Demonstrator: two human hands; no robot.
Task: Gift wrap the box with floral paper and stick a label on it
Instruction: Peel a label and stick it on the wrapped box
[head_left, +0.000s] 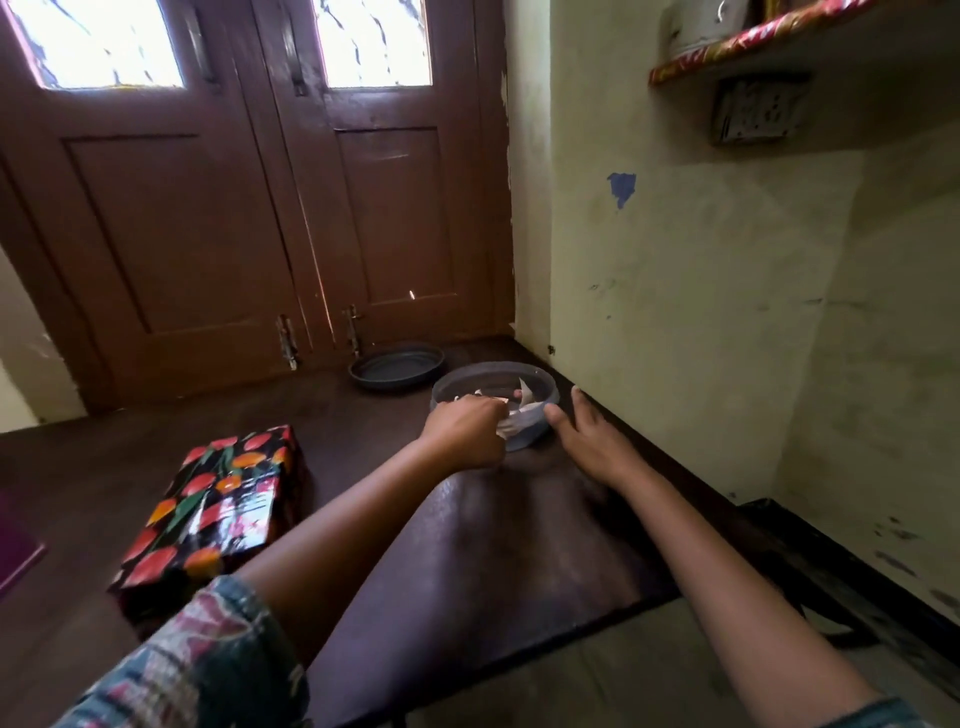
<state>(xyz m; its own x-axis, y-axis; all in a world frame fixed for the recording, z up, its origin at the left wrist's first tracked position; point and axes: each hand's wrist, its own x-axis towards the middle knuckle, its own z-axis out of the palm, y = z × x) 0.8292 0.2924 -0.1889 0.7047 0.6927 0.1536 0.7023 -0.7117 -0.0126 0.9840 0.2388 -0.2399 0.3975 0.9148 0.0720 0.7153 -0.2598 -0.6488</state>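
Head view: patterned sleeve (197, 670) nearest, lower left. Both forearms reach forward over a dark surface (493, 545). Wrapped box (208, 519), floral paper on, lies left of the left forearm, apart from both hands. Left hand (465, 431) knuckles up, fingers curled round white paper (511, 425) at the bowl (548, 384) rim. Right hand (592, 439) flat, fingers straight, thumb against the bowl wall, holding nothing. Shallow dish (397, 366) beyond, by the door (208, 208).

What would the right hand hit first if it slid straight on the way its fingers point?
Probably the right rim of the round container: the right hand lies open beside it, thumb against its side. The fingers point just past it toward the corner by the brown door, though depth is unclear.
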